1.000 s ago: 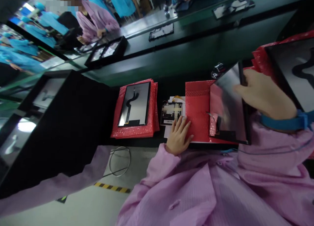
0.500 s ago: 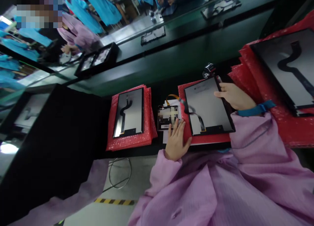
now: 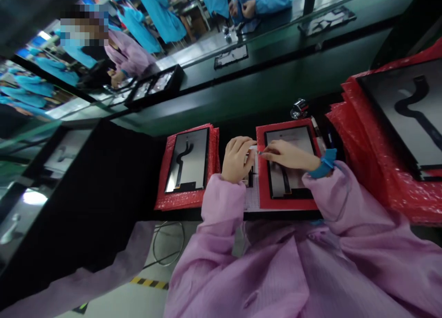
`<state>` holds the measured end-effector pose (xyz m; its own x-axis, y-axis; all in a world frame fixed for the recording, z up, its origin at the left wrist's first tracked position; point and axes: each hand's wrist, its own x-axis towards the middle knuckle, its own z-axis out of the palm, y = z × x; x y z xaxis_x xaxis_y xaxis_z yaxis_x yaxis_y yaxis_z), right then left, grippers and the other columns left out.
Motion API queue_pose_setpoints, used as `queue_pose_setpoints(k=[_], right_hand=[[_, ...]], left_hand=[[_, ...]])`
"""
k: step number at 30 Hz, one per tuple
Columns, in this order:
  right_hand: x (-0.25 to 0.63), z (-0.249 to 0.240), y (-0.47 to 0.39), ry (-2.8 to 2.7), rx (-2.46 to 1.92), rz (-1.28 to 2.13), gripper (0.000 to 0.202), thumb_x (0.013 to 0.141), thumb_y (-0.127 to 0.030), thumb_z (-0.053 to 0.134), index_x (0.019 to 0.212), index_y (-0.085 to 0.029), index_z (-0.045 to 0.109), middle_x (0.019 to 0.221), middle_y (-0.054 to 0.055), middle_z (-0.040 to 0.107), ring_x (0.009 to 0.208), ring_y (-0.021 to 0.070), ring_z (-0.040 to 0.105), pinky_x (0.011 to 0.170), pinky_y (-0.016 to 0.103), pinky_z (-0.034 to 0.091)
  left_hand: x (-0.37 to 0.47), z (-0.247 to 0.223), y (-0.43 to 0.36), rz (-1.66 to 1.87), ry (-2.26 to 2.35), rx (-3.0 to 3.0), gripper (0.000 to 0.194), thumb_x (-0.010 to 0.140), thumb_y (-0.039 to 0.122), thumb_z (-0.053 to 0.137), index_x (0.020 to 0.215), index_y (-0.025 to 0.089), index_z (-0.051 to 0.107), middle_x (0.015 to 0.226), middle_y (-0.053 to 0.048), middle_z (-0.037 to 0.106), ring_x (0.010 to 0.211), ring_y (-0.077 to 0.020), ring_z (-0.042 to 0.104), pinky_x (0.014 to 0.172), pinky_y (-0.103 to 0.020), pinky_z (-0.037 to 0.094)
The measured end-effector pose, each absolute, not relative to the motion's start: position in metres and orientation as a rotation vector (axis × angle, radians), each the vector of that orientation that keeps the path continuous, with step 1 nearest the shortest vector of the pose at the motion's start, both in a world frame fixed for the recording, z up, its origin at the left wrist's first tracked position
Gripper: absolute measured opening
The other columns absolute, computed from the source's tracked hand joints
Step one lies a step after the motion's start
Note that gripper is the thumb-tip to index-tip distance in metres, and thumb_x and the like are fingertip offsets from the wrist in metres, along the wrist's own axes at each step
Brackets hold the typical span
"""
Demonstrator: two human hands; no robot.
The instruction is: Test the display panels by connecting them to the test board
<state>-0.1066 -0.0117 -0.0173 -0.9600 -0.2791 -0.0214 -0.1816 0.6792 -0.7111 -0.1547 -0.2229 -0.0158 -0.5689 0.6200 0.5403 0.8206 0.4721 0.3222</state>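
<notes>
A display panel (image 3: 297,182) with a silver back lies on a red sheet (image 3: 264,189). Its dark ribbon cable (image 3: 286,179) runs up beneath my right hand (image 3: 288,155), whose thumb and fingers pinch the cable's end at the panel's left side. Facing it, my left hand (image 3: 237,160) is curled over a small circuit board (image 3: 249,177), fingertips close to the cable end. What the left fingers grip is hidden. White paper (image 3: 252,198) shows under the board.
On the left, another display panel (image 3: 188,159) rests on red bubble-wrap bags (image 3: 162,200). A larger panel (image 3: 414,124) lies on stacked red bags (image 3: 376,170) at right. Pens (image 3: 318,133) and a shiny metal object (image 3: 299,108) sit nearby. Co-workers stand across the bench.
My right hand has left the panel's upper right edge and moved left to the cable end. My left hand has risen over the board and curled. The panel lies flatter on the sheet.
</notes>
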Motion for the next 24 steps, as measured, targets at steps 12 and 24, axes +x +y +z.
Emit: queue_pose_setpoints(k=[12, 24], right_hand=[[-0.105, -0.045, -0.032, 2.751, -0.408, -1.373, 0.008, 0.080, -0.013, 0.051, 0.074, -0.018, 0.048, 0.083, 0.005, 0.059, 0.082, 0.0172, 0.049, 0.084, 0.033, 0.038], [-0.103, -0.051, -0.035, 2.767, -0.412, -1.373, 0.015, 0.087, -0.014, 0.053, 0.072, -0.017, 0.050, 0.078, 0.004, 0.059, 0.078, 0.0152, 0.046, 0.079, 0.030, 0.034]], left_hand=[[-0.177, -0.046, -0.223, -0.796, -2.667, -1.585, 0.028, 0.096, 0.028, 0.041, 0.073, 0.020, 0.056, 0.076, -0.004, 0.067, 0.081, -0.0202, 0.057, 0.093, -0.042, 0.036], [-0.178, -0.054, -0.223, -0.770, -2.565, -1.599, 0.029, 0.096, 0.026, 0.041, 0.072, 0.021, 0.056, 0.071, -0.003, 0.065, 0.075, -0.0198, 0.055, 0.088, -0.041, 0.036]])
